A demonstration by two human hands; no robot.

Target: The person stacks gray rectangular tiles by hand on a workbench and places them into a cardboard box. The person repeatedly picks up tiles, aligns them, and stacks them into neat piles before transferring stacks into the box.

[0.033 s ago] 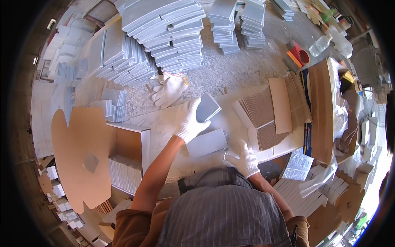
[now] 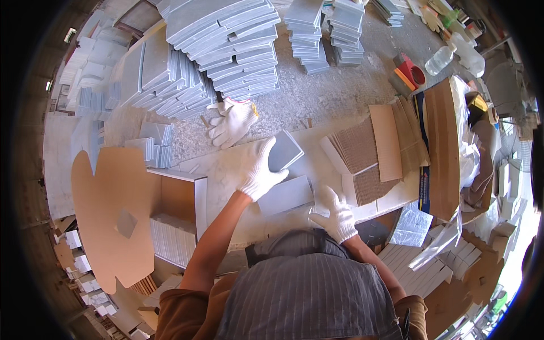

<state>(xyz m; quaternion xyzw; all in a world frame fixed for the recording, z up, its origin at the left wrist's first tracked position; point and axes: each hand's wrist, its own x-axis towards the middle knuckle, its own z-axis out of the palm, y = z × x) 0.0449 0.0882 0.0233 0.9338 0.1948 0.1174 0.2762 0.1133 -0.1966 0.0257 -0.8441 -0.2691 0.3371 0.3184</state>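
My left hand (image 2: pixel 260 173), in a white knit glove, grips a small stack of grey tiles (image 2: pixel 285 151) by its left side, thumb at the near edge and fingers along the far one. Just nearer to me, a paler grey rectangular tile (image 2: pixel 287 196) lies flat on the white work surface (image 2: pixel 226 161). To the right of that tile is my right hand (image 2: pixel 336 219), gloved alike, its thumb and fingers apart and nothing in them. Beyond the left hand lies a spare pair of white gloves (image 2: pixel 232 123).
Tall stacks of grey tiles (image 2: pixel 224 39) stand at the back. Bundled corrugated cardboard pieces (image 2: pixel 354 150) lie right, beside a long brown carton (image 2: pixel 442 141). At left are a cardboard sheet (image 2: pixel 107 198) and an open box (image 2: pixel 175 195) holding tiles. A tape dispenser (image 2: pixel 408 76) sits back right.
My right hand's fingers have shifted slightly left and away from me. My left hand, still on the tiles, has hardly moved. A strip of clear plastic at the right has swung.
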